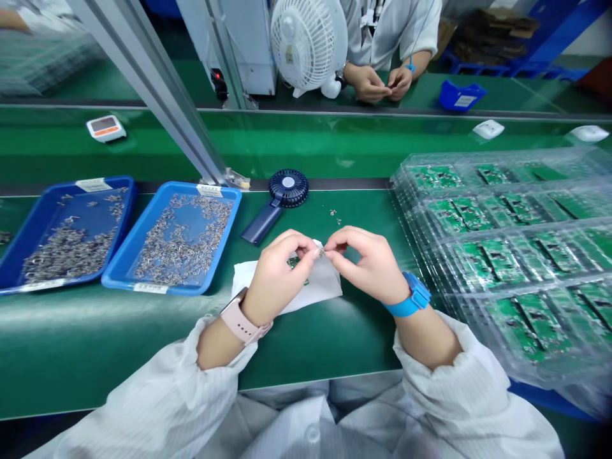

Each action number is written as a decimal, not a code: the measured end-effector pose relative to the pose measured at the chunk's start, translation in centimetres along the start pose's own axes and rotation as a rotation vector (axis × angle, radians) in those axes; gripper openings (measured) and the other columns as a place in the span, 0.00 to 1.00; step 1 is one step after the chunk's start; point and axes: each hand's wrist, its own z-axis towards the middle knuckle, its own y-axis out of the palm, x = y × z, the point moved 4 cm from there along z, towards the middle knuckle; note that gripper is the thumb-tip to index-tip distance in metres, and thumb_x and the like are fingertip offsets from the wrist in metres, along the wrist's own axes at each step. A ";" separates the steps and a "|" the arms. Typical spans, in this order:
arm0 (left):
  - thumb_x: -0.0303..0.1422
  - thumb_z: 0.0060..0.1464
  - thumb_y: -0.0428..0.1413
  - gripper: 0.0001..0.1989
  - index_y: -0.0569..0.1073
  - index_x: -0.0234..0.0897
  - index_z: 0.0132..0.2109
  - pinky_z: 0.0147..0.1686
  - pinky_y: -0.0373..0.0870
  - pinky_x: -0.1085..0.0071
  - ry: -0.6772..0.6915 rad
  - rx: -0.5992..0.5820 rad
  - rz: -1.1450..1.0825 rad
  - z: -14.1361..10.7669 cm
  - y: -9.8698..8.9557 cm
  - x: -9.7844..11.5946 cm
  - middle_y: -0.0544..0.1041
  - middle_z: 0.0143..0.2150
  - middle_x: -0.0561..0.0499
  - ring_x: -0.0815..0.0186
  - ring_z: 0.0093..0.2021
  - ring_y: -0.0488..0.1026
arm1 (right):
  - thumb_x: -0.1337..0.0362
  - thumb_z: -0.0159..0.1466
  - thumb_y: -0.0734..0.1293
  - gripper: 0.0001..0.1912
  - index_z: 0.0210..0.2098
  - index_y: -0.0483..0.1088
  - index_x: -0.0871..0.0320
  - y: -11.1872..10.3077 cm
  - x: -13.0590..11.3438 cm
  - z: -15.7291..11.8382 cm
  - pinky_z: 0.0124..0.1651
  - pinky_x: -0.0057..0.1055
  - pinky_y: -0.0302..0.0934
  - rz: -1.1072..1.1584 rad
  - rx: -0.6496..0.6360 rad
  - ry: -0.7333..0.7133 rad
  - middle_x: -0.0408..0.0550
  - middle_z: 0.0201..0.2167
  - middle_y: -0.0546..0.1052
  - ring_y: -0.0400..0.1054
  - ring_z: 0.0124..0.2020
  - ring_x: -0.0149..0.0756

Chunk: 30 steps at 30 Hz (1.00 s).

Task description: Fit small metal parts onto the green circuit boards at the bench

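Metal piece (322,252) sits above the white sheet (327,288), apparently caught between my left hand (280,268) and right hand (369,261), thumbs and forefingers pinched nearly closed, and I judge an uneven squeeze could flick it away.

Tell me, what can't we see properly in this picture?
Head view: the tiny piece pinched between the left hand and right hand; too small, and the fingertips partly cover it.
Head view: most of the circuit board; the left hand hides it.
Head view: any writing on the labels of the blue trays; too small and blurred.
Head view: the head of the person opposite; cut off by the top edge.
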 end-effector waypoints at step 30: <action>0.26 0.55 0.57 0.04 0.74 0.37 0.32 0.34 0.68 0.73 -0.077 -0.139 -0.083 0.5 0.0 -0.8 0.74 0.33 0.53 0.70 0.33 0.71 | 0.76 0.59 0.61 0.09 0.31 0.63 0.55 0.6 -0.6 -0.2 0.36 0.33 0.63 -0.438 0.037 -0.368 0.44 0.26 0.72 0.65 0.31 0.35</action>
